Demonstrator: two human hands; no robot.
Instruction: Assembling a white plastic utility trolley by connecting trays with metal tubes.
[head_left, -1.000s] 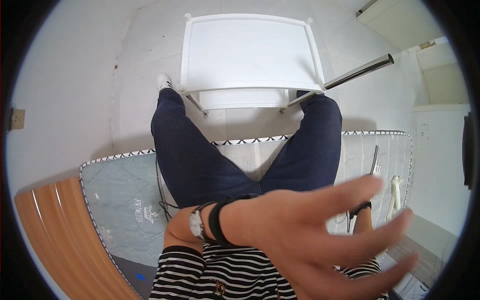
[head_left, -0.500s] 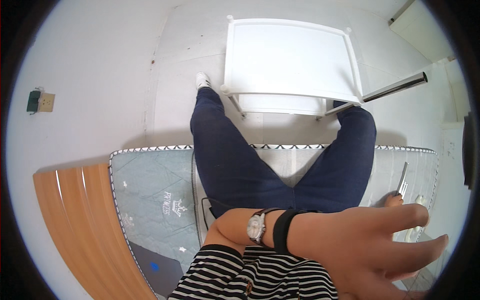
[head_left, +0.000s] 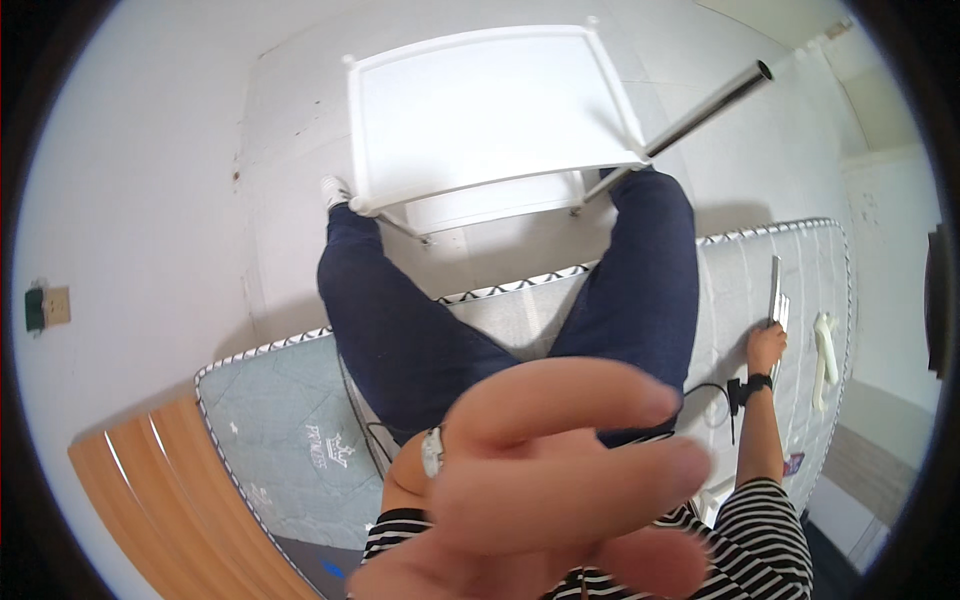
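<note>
My left hand [head_left: 570,480] looms large and blurred close to the camera, stretched across my lap with its fingers apart and slightly curled. Nothing shows in it. To the right, my right hand [head_left: 766,346] rests low over the mattress [head_left: 715,290], its fingers closed round slim silver metal tubes [head_left: 777,285] that stick out past the knuckles. Just right of it lies a white curved plastic-looking piece [head_left: 825,362]. Ahead, between my legs, stands a white tiered shelf unit [head_left: 490,105]; a shiny metal tube [head_left: 712,106] rises at a slant from its near right corner.
Wooden slatted board [head_left: 165,490] runs along the mattress's left end. A black cable [head_left: 712,388] lies by my right forearm. Near that elbow is a small purple packet-like thing [head_left: 793,464]. A wall socket [head_left: 58,305] is at far left.
The view has turned toward the right. My left hand has swung from the lower right to the middle, nearer the camera. My right forearm, hidden before, now shows; that hand keeps the tubes.
</note>
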